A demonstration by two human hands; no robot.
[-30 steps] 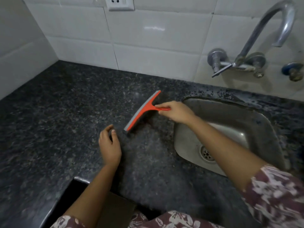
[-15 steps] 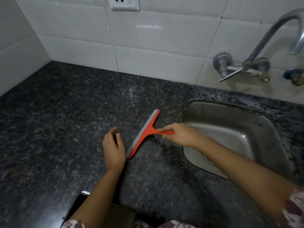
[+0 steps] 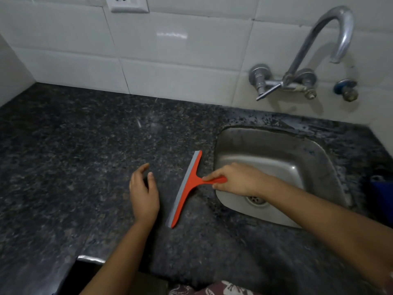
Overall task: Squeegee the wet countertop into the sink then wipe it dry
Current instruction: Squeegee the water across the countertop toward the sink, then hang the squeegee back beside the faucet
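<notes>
An orange squeegee (image 3: 188, 186) with a grey rubber blade rests on the dark speckled granite countertop (image 3: 74, 156), just left of the steel sink (image 3: 282, 150). My right hand (image 3: 238, 179) grips its orange handle over the sink's left rim. The blade runs from near the sink's upper left corner down toward the counter's front. My left hand (image 3: 143, 192) rests on the counter left of the blade, fingers loosely curled and apart, holding nothing.
A curved steel tap (image 3: 331, 33) with lever valves is mounted on the white tiled wall above the sink. A socket (image 3: 127, 4) sits high on the wall. A blue object (image 3: 380, 184) shows at the right edge. The counter's front edge runs along the bottom left.
The squeegee has travelled rightward, closer to the sink's left rim, with my right hand now over the basin. My left hand stays on the counter; the gap between it and the blade has widened.
</notes>
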